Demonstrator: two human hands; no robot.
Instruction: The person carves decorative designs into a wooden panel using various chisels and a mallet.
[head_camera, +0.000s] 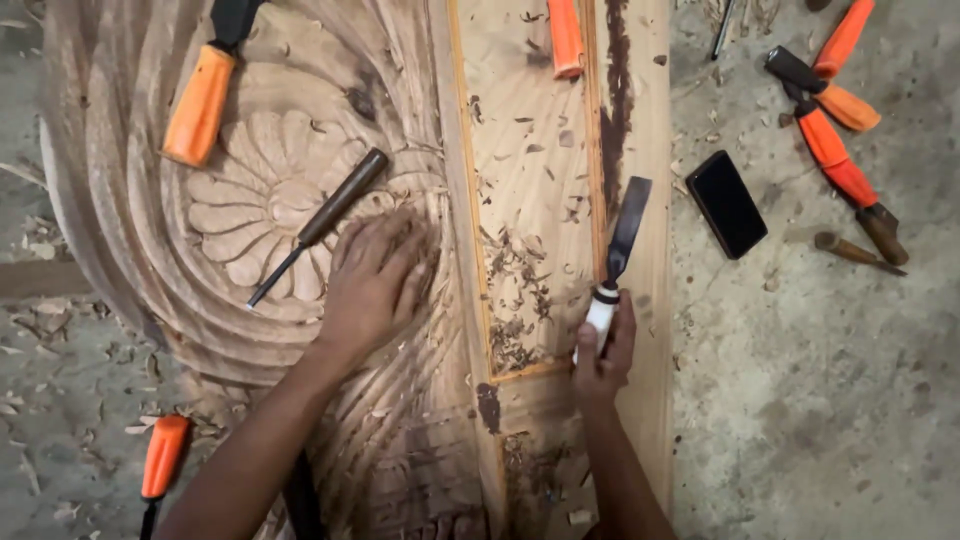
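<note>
My left hand (375, 285) lies flat, fingers spread, steadying the carved panel (250, 200) — my right hand (603, 355) grips the chisel (618, 255), blade toward twelve o'clock along the frame's edge.

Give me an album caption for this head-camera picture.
Left hand flat on a carved wooden panel, right hand holding a white-handled chisel amid shavings.

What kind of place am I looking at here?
Probably a woodcarving workshop: a carved panel with a flower design lies on the floor, shavings are scattered over it, and the right hand holds a chisel.
</note>
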